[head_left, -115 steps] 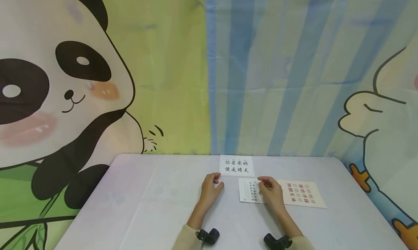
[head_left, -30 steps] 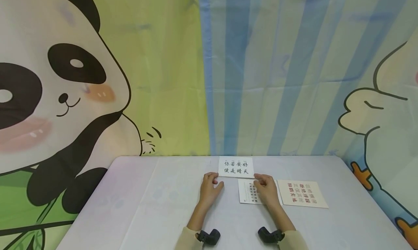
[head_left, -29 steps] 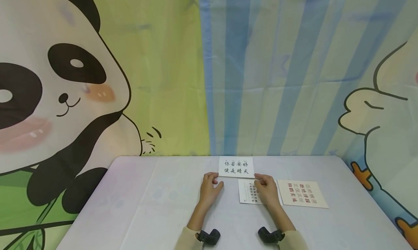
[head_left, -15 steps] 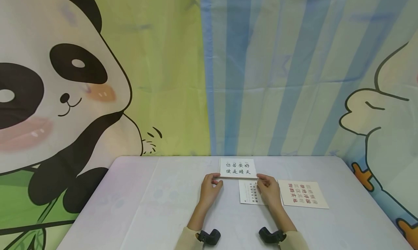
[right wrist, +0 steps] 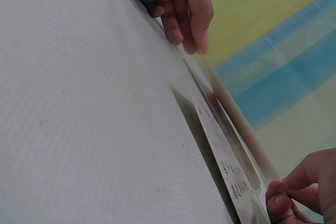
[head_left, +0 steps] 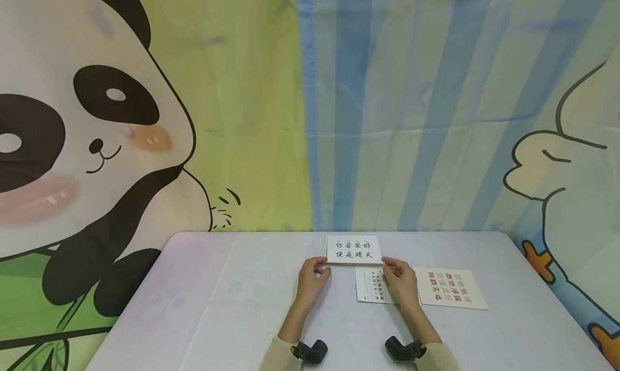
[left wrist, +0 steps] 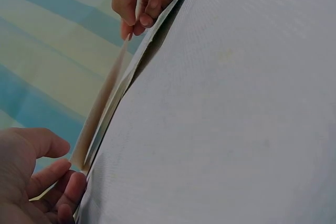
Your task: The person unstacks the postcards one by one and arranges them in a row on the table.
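At the far edge of the table, a white card (head_left: 354,250) with two rows of black Chinese characters is held by its near corners. My left hand (head_left: 311,279) grips its left corner and my right hand (head_left: 401,282) pinches the right one. Seen edge-on in the left wrist view, the card (left wrist: 97,114) is raised a little at a slant, and another pale layer lies under it. Partly covered by my right hand is a second white card (head_left: 373,285) with small black print. To its right lies a cream card (head_left: 452,287) with red and grey characters.
All the cards are on a white-covered table (head_left: 252,306). Right behind its far edge hangs a printed cloth (head_left: 358,118) with a panda, stripes and a white bird-like figure. Black wrist cameras (head_left: 310,351) sit on both wrists.
My right hand has moved from over the small-print card up to the top card's right corner. The top card has since shifted slightly right and nearer, with its near edge raised.
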`<action>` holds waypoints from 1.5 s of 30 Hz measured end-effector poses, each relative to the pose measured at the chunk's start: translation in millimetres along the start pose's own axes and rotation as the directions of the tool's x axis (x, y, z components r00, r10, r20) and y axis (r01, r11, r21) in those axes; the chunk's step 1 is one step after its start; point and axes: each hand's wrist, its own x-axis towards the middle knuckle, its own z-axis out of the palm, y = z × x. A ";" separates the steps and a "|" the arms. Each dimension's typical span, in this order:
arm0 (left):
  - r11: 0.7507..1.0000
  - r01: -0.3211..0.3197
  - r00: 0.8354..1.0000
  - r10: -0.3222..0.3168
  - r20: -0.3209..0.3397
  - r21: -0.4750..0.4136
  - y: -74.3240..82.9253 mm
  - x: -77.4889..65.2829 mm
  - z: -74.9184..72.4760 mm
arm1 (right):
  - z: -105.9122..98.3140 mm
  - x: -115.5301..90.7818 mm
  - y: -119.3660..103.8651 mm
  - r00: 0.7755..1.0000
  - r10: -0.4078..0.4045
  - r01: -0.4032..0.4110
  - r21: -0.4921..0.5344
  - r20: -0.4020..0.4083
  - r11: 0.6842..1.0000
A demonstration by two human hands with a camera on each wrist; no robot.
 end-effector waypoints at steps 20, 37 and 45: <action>0.995 -0.035 0.999 0.034 -0.016 -0.093 2.6 -8.3 -6.9 | 0.4 -4.7 4.5 1.000 0.020 -0.019 0.225 -0.006 0.974; 0.986 -0.067 0.997 0.060 -0.047 -0.155 4.4 -15.2 -23.6 | -3.7 -19.3 -6.1 0.999 -0.007 -0.001 0.231 0.035 0.973; 0.991 -0.044 0.999 0.043 -0.013 -0.127 1.9 -16.7 -37.2 | -2.2 -29.5 -10.1 0.995 -0.030 0.014 0.167 0.094 0.986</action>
